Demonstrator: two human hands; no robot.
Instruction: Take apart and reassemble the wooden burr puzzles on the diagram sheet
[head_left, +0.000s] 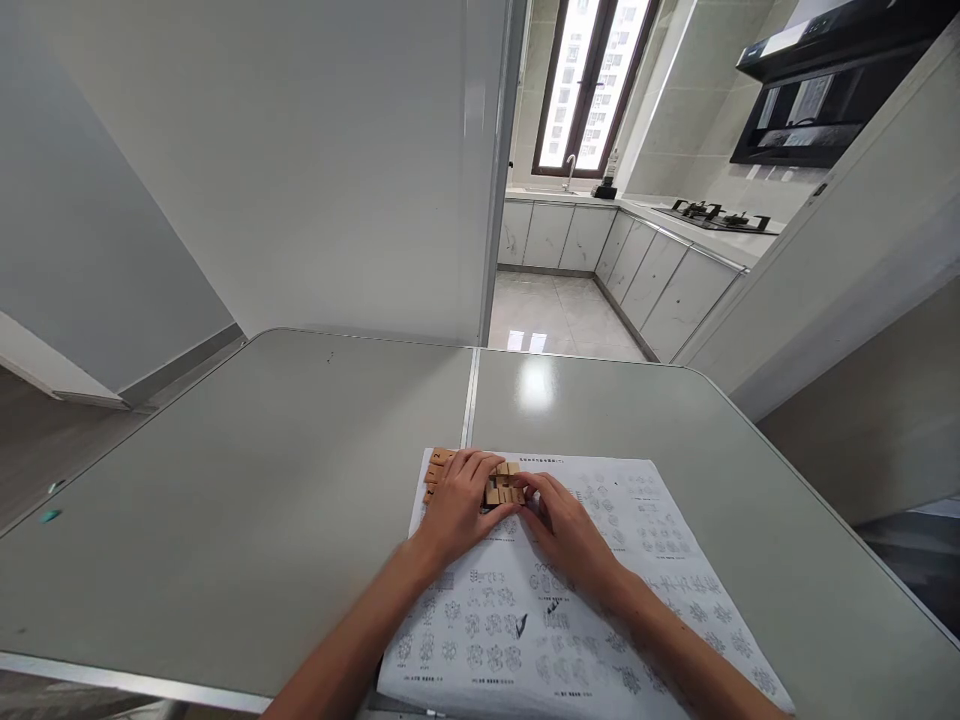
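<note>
A small cluster of notched wooden puzzle pieces (504, 492) sits between my two hands on a printed paper sheet (540, 660). My left hand (459, 505) arches over the cluster's left side, thumb along its near edge and fingertips at its far edge. From the right, my right hand (559, 520) pinches the cluster's right end with thumb and index finger. My hands cover part of the pieces. Several numbered wooden pieces (433, 472) lie just left of my left hand, one marked 2. Line drawings of interlocking pieces fill the sheet.
The grey table (225, 520) has a seam (471, 400) running away from me. Small green bits (50, 516) lie at its left edge. Beyond the table stand a white wall panel (360, 180) and a kitchen with cabinets (667, 280) and a gas hob (716, 217).
</note>
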